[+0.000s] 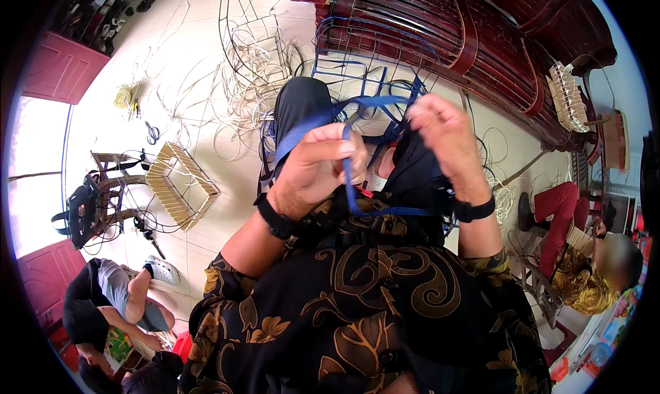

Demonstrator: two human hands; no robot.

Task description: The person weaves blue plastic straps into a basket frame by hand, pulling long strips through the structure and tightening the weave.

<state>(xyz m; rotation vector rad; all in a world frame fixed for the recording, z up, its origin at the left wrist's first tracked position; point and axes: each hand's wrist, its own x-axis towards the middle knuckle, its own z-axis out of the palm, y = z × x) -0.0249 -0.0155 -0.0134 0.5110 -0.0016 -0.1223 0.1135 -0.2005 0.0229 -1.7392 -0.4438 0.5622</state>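
Observation:
My left hand (320, 164) is closed on a flat blue strap (375, 100) that loops down below my fingers. My right hand (443, 136) is raised at the right, fingers curled at the upper end of the strap's loop, slightly blurred. A wire frame (350, 74) partly bound with blue strap stands between and beyond my knees, in front of the bench. Some of it is hidden behind my hands.
A dark red wooden bench (419, 19) spans the top right. Tangled pale cord (240, 85), scissors (151, 133) and a woven basket frame (180, 184) lie on the tiled floor. One person (117, 305) sits at lower left, another (584, 270) at right.

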